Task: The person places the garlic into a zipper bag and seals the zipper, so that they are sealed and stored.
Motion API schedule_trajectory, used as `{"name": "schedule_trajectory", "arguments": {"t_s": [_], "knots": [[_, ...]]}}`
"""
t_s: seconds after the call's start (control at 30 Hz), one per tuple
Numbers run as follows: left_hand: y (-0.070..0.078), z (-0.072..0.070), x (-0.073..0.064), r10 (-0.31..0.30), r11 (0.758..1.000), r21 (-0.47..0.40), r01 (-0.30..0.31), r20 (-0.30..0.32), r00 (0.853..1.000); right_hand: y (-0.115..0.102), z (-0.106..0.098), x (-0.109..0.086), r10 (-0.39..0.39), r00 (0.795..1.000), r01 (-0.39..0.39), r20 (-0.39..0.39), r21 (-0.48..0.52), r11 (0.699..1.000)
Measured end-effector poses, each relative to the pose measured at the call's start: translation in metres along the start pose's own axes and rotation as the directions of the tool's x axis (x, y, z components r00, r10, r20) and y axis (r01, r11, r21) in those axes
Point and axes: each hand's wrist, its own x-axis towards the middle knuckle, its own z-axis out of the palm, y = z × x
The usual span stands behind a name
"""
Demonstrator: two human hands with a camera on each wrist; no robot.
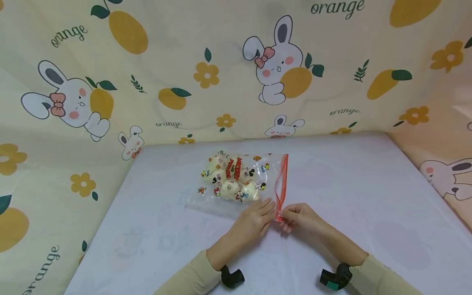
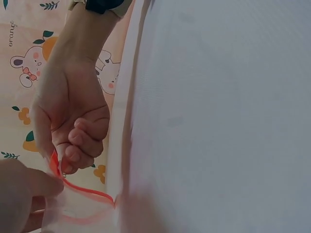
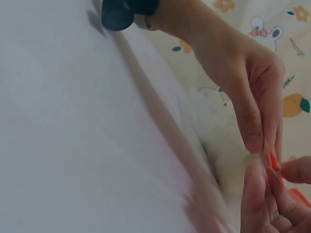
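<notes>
A clear zip bag point(image 1: 236, 207) with cartoon prints and a red zip strip point(image 1: 284, 174) lies mid-table, its strip side to the right. Several pale, rounded pieces point(image 1: 230, 189) show through the plastic. At the near end of the strip, my left hand point(image 1: 254, 219) pinches the bag edge between thumb and fingers, as the right wrist view shows point(image 3: 243, 73). Just right of it, my right hand point(image 1: 303, 217) pinches the strip's near corner, its other fingers curled in the left wrist view. Between the hands, the bag's mouth bows apart.
A white cloth covers the table point(image 1: 350, 184). Behind and at the sides hangs a cream curtain point(image 1: 228, 37) printed with rabbits and oranges. Black devices point(image 1: 232, 277) are worn at both wrists.
</notes>
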Motion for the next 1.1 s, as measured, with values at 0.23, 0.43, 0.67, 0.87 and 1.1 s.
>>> {"name": "schedule_trajectory", "arguments": {"t_s": [0.23,0.43,0.67,0.87,1.1], "knots": [[0.001,0.001,0.001,-0.022,0.999,-0.031,0.022,-0.010,1.000,-0.004,0.006,0.007,0.053,0.992,-0.053,-0.117,0.007,0.999],[0.003,0.000,-0.005,-0.069,0.988,-0.142,0.058,-0.077,0.995,-0.005,0.007,0.008,0.049,0.993,-0.047,-0.109,0.018,0.999],[0.016,-0.009,-0.017,-0.102,0.935,-0.353,0.033,-0.179,0.978,-0.003,0.001,0.005,0.020,0.999,-0.020,-0.026,-0.005,1.000],[0.029,-0.007,-0.026,-0.238,0.566,-0.790,0.236,0.118,0.964,0.000,-0.003,0.004,-0.003,1.000,0.003,0.002,-0.010,1.000],[0.033,0.003,-0.022,-0.324,-0.389,-0.687,0.614,0.726,0.607,0.002,-0.003,0.003,0.008,0.999,-0.008,0.035,-0.004,1.000]]}}
